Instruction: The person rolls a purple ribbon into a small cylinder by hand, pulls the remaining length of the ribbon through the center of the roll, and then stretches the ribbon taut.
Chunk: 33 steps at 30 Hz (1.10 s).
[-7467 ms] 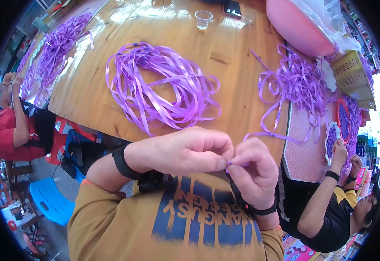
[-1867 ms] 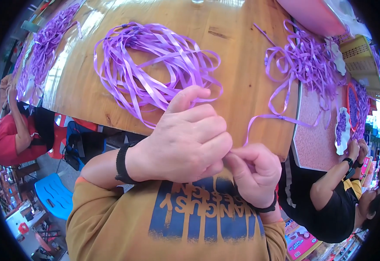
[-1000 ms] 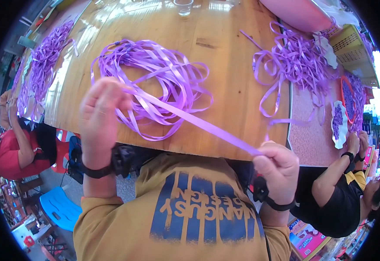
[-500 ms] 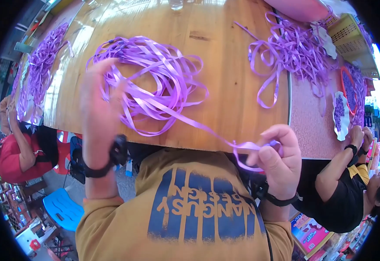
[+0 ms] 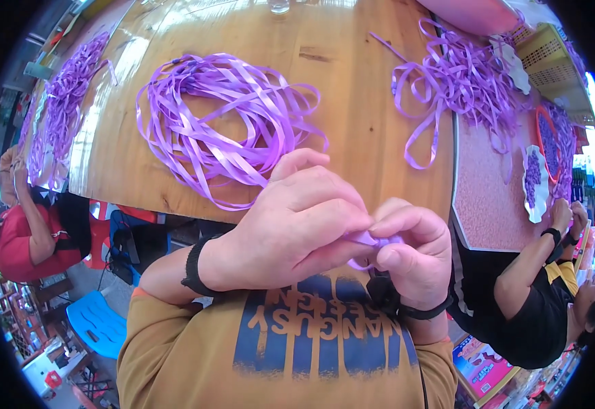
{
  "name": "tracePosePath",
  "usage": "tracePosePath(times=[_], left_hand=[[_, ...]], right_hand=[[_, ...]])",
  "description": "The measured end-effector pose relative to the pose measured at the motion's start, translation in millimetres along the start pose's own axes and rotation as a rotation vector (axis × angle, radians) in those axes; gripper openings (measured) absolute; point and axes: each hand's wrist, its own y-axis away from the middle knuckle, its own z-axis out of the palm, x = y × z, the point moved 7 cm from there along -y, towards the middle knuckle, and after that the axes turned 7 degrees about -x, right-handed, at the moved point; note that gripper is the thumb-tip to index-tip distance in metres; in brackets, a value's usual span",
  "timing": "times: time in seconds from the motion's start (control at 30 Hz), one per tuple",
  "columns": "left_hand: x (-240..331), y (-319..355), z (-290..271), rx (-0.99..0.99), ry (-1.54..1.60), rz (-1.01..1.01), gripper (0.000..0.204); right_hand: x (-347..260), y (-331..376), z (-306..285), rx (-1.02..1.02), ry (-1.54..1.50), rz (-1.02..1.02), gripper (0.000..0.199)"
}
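A looped bundle of purple ribbon lanyards [image 5: 236, 129] lies on the wooden table in front of me. My left hand [image 5: 297, 218] is closed beside my right, its fingertips on a purple ribbon [image 5: 363, 238]. Thumb and bent fingers of my right hand [image 5: 417, 249] pinch the same ribbon close by. Both hands meet just off the table's near edge, before my brown shirt. A small loop of the ribbon hangs below the fingertips; the rest of it is hidden behind my left hand.
Another tangled heap of purple ribbons [image 5: 471, 85] lies at the right, by a yellow basket [image 5: 550, 61]. A third heap [image 5: 72, 88] is at far left. People work at both sides. A blue chair [image 5: 98, 324] stands at lower left.
My left hand has come from over the bundle, right and toward me, to the ribbon at my right hand. The ribbon no longer shows stretched between bundle and right hand.
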Motion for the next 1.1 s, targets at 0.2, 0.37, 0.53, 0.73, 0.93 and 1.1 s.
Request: tracePosePath(times=[0.2, 0.37, 0.53, 0.73, 0.93, 1.1], left_hand=[[-6.8, 2.0, -2.9, -0.019, 0.04, -0.07, 0.028], [4.6, 1.7, -0.6, 0.023, 0.058, -0.009, 0.03], [-4.9, 10.9, -9.8, 0.044, 0.192, -0.006, 0.018], [-64.3, 92.0, -100.3, 0.662, 0.435, -0.471, 0.01], [-91.3, 233.6, -222.9, 1.276, 0.312, -0.301, 0.01], [-79.3, 262.9, -226.4, 1.372, 0.483, -0.23, 0.015]], right_hand=[[-6.1, 2.0, 1.3, 0.122, -0.003, 0.049, 0.015], [2.9, 0.6, -2.8, 0.071, -0.038, -0.009, 0.016], [-3.7, 5.4, -6.0, 0.116, 0.109, -0.079, 0.016], [-56.4, 40.2, -91.5, 0.251, 0.249, -0.256, 0.013], [-111.0, 111.7, -200.6, 0.585, 0.277, -0.392, 0.011], [-114.2, 131.4, -222.4, 0.699, 0.251, -0.513, 0.012]])
